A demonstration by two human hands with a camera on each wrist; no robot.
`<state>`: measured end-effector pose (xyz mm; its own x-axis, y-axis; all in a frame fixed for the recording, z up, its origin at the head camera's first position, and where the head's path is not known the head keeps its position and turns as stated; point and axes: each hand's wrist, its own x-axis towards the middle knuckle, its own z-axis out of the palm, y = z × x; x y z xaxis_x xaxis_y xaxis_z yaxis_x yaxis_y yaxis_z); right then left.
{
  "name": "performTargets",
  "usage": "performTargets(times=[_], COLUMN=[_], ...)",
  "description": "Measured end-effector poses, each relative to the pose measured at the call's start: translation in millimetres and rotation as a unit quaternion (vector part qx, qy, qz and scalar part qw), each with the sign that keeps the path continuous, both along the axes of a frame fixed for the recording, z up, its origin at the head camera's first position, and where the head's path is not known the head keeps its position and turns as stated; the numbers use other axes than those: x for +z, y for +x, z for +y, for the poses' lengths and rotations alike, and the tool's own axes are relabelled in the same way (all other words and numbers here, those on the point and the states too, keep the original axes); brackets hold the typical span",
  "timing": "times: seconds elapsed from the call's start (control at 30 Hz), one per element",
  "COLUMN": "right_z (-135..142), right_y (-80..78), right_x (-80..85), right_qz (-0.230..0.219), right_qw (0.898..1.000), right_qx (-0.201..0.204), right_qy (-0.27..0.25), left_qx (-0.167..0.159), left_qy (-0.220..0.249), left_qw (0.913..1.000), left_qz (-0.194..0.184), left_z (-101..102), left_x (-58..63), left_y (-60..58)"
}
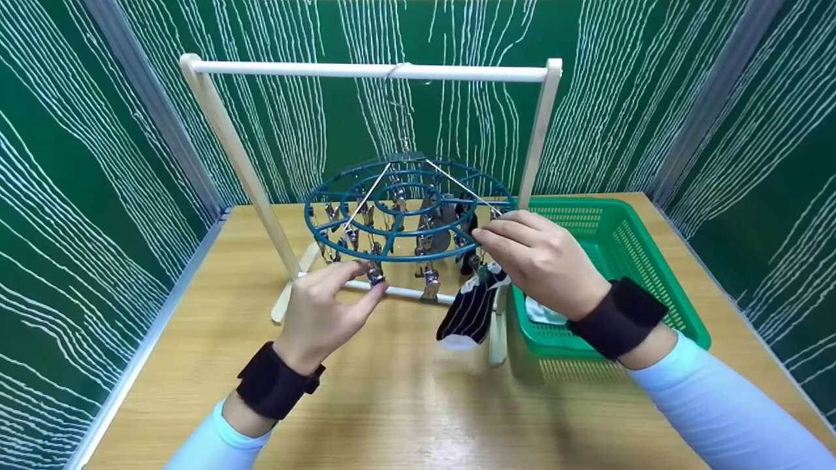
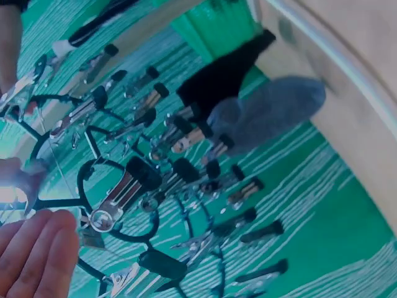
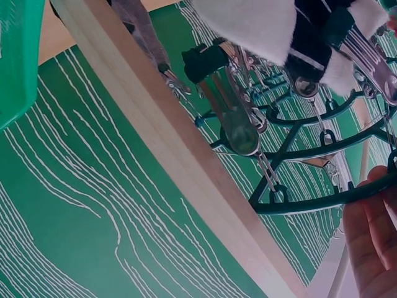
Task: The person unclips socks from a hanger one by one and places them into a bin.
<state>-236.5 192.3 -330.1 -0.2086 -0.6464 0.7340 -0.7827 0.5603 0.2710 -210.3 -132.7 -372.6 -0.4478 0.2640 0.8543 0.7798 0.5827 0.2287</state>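
Head view: the left hand (image 1: 320, 316) pinches a metal clip (image 1: 375, 275) below the near rim of the round hanger (image 1: 418, 258), which hangs from a white rail (image 1: 287, 68); the right hand (image 1: 542, 261) grips that hanger's right rim, just above a striped sock (image 1: 467, 307). Left wrist view: black cloth (image 2: 217, 81) and a grey sock (image 2: 276, 112) hang among many clips (image 2: 127, 189). Right wrist view: the right hand's fingers (image 3: 363, 242) touch the rim near a wooden post (image 3: 167, 143)
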Motion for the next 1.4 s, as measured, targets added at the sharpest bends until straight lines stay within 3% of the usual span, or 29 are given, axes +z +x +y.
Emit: performTargets(times=[0.27, 0.4, 0.6, 0.8, 1.0, 1.23, 1.4], right_z=[-1.7, -3.7, -8.5, -12.0, -8.1, 5.3, 8.4], right_y=[1.9, 3.9, 2.9, 4.0, 5.5, 2.0, -4.5], right_x=[1.8, 1.5, -0.6, 0.4, 3.9, 5.2, 0.4], right_qz=[0.001, -0.004, 0.004, 0.003, -0.025, -0.061, -0.077], right_qw=[1.0, 1.0, 0.999, 0.998, 0.994, 0.993, 0.993], right_qx=[0.006, 0.007, 0.023, 0.031, 0.046, -0.011, -0.026], right_qy=[-0.015, -0.021, -0.04, -0.045, -0.097, -0.097, -0.081], left_qx=[0.011, 0.027, 0.058, 0.064, 0.062, 0.051, 0.043], left_qy=[-0.014, -0.061, -0.113, -0.096, -0.067, -0.032, -0.002], left_qw=[0.988, 0.9801, 0.967, 0.9685, 0.9726, 0.9864, 0.9912], left_qz=[0.154, 0.187, 0.22, 0.221, 0.213, 0.153, 0.125], left_z=[10.2, 19.8, 26.7, 25.7, 22.0, 11.8, 4.1], left_x=[13.5, 23.5, 26.1, 23.6, 21.1, 16.8, 11.4], left_y=[6.7, 8.5, 3.9, -0.6, -3.6, -7.0, -12.8])
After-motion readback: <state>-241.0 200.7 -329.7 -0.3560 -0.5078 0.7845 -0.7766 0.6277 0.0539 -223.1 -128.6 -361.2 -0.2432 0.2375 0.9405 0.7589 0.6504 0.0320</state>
